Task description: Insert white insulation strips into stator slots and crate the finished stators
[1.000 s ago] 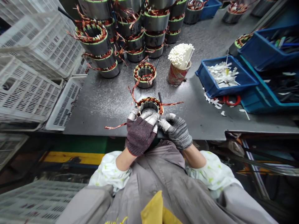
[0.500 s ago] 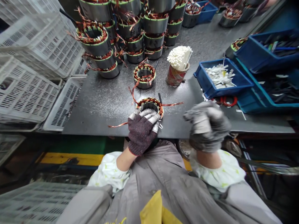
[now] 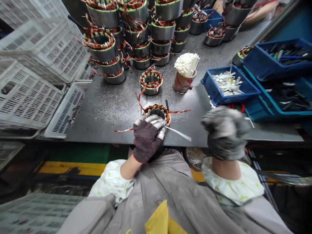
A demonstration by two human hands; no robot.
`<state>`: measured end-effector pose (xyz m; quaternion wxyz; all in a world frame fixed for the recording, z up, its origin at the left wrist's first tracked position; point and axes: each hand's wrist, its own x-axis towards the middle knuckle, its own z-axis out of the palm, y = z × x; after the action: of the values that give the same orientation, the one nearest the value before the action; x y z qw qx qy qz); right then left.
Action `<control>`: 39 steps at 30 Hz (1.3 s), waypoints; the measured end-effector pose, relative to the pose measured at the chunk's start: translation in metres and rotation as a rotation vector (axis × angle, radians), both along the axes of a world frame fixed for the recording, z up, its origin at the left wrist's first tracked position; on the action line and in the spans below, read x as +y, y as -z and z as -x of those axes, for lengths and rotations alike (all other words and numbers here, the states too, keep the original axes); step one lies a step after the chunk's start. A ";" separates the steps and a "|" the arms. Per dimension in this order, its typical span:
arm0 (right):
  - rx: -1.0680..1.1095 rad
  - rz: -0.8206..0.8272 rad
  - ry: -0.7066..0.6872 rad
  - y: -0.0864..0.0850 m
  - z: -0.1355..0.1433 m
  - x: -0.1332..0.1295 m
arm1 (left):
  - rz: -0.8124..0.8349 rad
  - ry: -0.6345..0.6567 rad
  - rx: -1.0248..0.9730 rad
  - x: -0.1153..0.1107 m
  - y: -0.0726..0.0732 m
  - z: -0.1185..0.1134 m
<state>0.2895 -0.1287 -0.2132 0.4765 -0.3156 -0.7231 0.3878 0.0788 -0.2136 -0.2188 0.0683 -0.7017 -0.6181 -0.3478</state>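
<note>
My left hand [image 3: 147, 135], in a dark knitted glove with white-wrapped fingertips, lies over the near side of a motor stator [image 3: 156, 109] and holds it at the table's front edge. Copper lead wires stick out of the stator to both sides, and a short black sleeve stands at its back. From under my left fingers a thin white strip [image 3: 180, 132] runs out to the right. Off to the right, apart from the stator, my right hand [image 3: 225, 130] in a grey glove is smeared by motion, so its fingers cannot be made out.
A second stator [image 3: 151, 81] sits behind the first. Stacked stators [image 3: 138, 39] rise at the back. A cup of white sticks [image 3: 185, 71] stands near a blue bin [image 3: 229, 96] of white scraps. White crates [image 3: 31, 94] line the left. Another person's arm [image 3: 260, 14] shows at the far right.
My right hand has moved right and slightly outward. The white strip, a small loop beside the stator before, now stretches out to the right. My left hand has stayed on the stator.
</note>
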 end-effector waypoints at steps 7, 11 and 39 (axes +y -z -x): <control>-0.036 0.274 -0.307 0.004 0.033 0.002 | -0.026 0.031 0.063 -0.007 0.004 0.011; 0.178 0.650 -0.293 0.020 0.029 -0.026 | -0.050 0.031 0.078 -0.005 0.007 0.017; -0.195 -0.025 -0.720 0.022 0.048 0.081 | -0.088 0.585 0.520 0.025 -0.024 0.058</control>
<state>0.2418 -0.0480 -0.2356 0.2421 -0.0710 -0.8345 0.4899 0.0207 -0.1885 -0.1952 0.1508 -0.9092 -0.3385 -0.1895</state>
